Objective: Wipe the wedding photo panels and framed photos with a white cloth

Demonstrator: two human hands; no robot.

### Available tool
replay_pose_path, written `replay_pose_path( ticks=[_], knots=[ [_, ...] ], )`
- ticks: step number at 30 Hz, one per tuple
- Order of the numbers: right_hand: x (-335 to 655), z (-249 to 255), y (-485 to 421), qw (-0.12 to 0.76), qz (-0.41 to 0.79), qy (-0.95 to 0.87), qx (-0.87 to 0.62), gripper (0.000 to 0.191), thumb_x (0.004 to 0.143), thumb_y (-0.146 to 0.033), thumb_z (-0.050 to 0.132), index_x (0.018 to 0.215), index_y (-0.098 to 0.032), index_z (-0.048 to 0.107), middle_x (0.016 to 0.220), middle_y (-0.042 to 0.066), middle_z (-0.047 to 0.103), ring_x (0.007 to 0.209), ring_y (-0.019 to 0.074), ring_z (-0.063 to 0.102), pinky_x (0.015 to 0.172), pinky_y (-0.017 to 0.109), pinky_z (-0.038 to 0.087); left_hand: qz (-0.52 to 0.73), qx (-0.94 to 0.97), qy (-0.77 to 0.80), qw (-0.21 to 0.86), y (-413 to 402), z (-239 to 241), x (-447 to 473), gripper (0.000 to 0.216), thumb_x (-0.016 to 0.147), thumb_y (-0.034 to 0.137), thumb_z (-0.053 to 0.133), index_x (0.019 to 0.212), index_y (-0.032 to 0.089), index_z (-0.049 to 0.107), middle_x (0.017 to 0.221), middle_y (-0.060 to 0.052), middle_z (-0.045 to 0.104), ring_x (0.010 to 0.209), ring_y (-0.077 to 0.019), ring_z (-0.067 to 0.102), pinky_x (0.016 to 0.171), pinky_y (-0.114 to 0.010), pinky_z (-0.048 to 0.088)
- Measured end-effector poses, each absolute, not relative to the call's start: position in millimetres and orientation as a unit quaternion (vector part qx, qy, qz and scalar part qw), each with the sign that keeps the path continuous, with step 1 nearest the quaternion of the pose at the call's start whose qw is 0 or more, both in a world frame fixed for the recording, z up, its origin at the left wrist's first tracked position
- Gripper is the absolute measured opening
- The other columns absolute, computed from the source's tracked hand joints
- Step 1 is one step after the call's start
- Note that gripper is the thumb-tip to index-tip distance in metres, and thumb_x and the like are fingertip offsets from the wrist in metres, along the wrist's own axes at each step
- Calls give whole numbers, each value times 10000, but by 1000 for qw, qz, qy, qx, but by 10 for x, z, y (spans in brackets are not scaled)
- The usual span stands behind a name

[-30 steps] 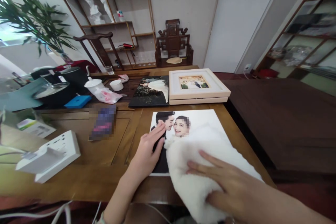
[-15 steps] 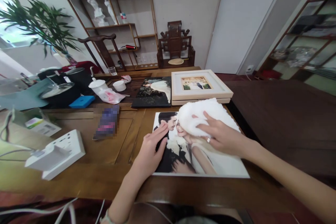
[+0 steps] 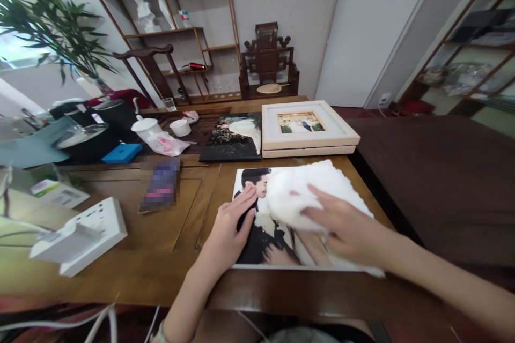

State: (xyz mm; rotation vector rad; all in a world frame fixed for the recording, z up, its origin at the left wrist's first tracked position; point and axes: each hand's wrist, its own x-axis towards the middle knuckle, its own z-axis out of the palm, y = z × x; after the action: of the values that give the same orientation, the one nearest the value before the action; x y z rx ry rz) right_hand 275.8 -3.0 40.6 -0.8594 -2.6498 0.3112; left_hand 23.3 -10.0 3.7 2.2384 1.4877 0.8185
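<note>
A large unframed wedding photo print [image 3: 269,241] lies flat near the front edge of a wooden table [image 3: 177,214]. My left hand [image 3: 229,230] rests flat on the print's left edge, fingers stretched out. My right hand [image 3: 341,222] presses a fluffy white cloth [image 3: 293,195] onto the middle of the print, fingers spread over it. The cloth covers part of the picture.
Behind the print lie a dark photo canvas [image 3: 233,138] and a white framed photo [image 3: 306,128]. A white power strip [image 3: 80,236] sits at the left, with pots [image 3: 86,136], a cup [image 3: 180,127] and a blue box [image 3: 120,153] behind. Shelves [image 3: 169,27] and a carved chair [image 3: 267,61] stand at the back.
My right hand swept the cloth from the print's near right corner up to its top, then back down toward the middle. The left hand stayed on the left edge.
</note>
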Motion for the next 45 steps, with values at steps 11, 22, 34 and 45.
replay_pose_path(
  ticks=[11,22,34,45],
  knots=[
    [2624,331,175,152,43,-948,-275,359,735,-57,474,1049,-107,640,1158,201,641,1252,335,465,1057,594,298,296,787,515,168,-100,40,229,389,925,231,434,1291,187,560,1384,-105,514,1323,-247,430,1067,-476,392],
    [2599,385,-447,171,114,-953,-222,295,717,-101,499,962,-158,653,1294,174,574,1273,279,454,1092,471,316,276,788,517,189,-105,49,208,414,915,203,405,1303,167,546,1403,-104,494,1339,-246,413,1087,-475,365],
    [2254,385,308,121,67,-941,-310,414,756,-43,425,1131,-108,589,1249,193,589,1355,331,308,1052,640,208,420,706,518,239,-195,109,248,387,976,308,317,1291,181,505,1365,-86,541,1297,-207,462,1111,-369,331],
    [2380,440,-351,103,136,-982,-82,255,836,-221,520,1054,-191,648,1458,134,402,1399,254,213,1137,542,79,568,322,524,547,-126,394,25,564,912,543,315,1355,209,412,1463,-155,409,1258,-332,503,920,-487,515]
  ],
)
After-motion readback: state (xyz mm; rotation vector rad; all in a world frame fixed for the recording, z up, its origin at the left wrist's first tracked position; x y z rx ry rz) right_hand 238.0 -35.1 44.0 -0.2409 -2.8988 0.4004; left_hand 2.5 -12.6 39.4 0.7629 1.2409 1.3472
